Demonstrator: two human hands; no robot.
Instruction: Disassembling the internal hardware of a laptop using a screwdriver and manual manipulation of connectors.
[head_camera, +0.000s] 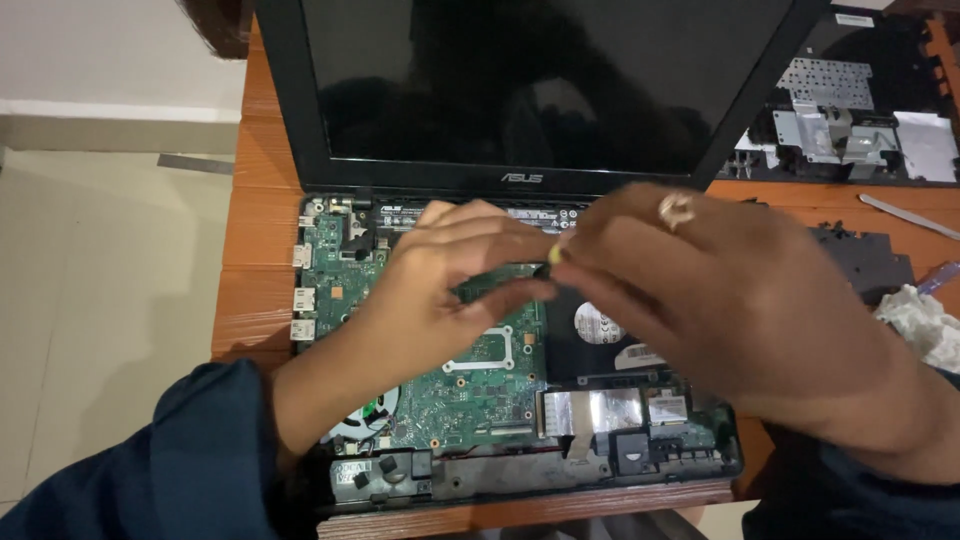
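up close, left hand (440, 285) and ringed right hand (700, 290) each pinch-grip a small yellow-tipped piece (555, 254) over the green motherboard (470, 380).

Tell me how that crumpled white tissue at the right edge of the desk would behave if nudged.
The crumpled white tissue looks soft and creased, so it would probably deform rather than slide stiffly. It seems very light for its bulk and likely shifts at a slight touch. It lies loose on the wooden desk, so it shouldn't roll far.

Both hands, left hand (440, 290) and right hand (700, 290), hide the motherboard (470, 385) centre; small yellow item (555, 255) between fingertips unidentifiable, blurred.
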